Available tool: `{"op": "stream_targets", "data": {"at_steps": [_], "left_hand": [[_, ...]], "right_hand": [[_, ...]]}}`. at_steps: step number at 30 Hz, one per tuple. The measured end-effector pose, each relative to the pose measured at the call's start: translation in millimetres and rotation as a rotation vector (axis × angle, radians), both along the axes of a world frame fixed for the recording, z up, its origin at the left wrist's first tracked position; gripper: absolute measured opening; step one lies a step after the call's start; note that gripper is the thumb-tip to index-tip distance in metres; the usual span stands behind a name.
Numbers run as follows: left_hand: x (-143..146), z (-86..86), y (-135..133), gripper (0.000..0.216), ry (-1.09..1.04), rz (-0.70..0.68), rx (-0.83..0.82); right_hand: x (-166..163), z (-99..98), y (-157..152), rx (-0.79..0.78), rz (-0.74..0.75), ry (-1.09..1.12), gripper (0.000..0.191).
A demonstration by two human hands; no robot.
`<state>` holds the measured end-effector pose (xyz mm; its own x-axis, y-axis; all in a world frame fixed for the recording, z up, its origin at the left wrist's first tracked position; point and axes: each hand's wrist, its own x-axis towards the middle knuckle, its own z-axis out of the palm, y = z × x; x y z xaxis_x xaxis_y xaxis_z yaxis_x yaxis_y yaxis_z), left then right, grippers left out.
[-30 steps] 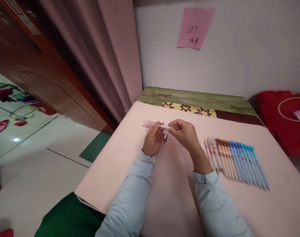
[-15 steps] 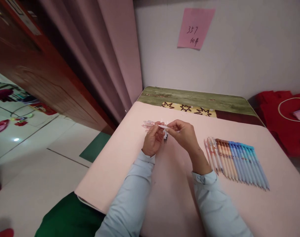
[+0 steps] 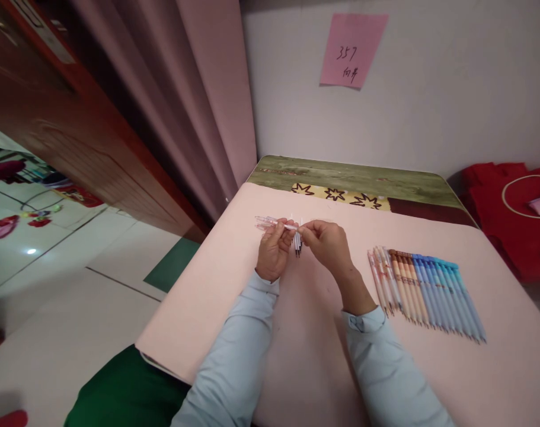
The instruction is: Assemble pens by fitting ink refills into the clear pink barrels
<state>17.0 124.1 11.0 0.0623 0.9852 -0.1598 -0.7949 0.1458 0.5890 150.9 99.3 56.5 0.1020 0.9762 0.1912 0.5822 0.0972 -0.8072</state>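
My left hand [image 3: 272,252] is closed around the barrel of a pale pen [image 3: 290,226] held sideways above the table. The fingertips of my right hand [image 3: 329,246] pinch the pen's right end. Whether a separate small part sits between those fingertips is too small to tell. Just beyond my left fingers lie a few clear-and-pink pen pieces [image 3: 264,224], partly covered by the hand. Below the held pen, between my hands, is a small bunch of white pen refills [image 3: 298,244] with dark tips.
To the right, a neat row of pens [image 3: 430,293] in pink, brown and blue lies on the pink-covered table [image 3: 234,284]. A yellow patterned strip [image 3: 336,194] runs along the back. Red cloth [image 3: 496,219] is beyond the right edge; a wooden door [image 3: 74,124] stands left.
My right hand has shifted slightly left and its fingers have closed in on the pen's end. My left hand has stayed almost still.
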Motion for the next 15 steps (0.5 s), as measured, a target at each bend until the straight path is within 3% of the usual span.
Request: {"op": "stream_targets", "data": {"at_steps": [3,7,10,15], "left_hand": [[-1.8,-2.5,1.3,0.006,0.005,0.01,0.003],[-3.5,-3.3,2.7,0.005,0.009,0.048,-0.005],[-3.7,-1.4,2.5,0.005,0.017,0.069,-0.012],[-3.0,2.9,0.4,0.005,0.034,0.022,-0.036]], "right_hand": [[-1.6,-1.3,0.2,0.021,0.014,-0.053,0.031],[-3.1,-5.1,1.2,0.015,0.042,-0.017,0.019],[-2.9,-7.9,2.0,-0.011,0.033,0.029,0.02],[-1.2,-3.9,1.0,-0.026,0.037,0.019,0.023]]}}
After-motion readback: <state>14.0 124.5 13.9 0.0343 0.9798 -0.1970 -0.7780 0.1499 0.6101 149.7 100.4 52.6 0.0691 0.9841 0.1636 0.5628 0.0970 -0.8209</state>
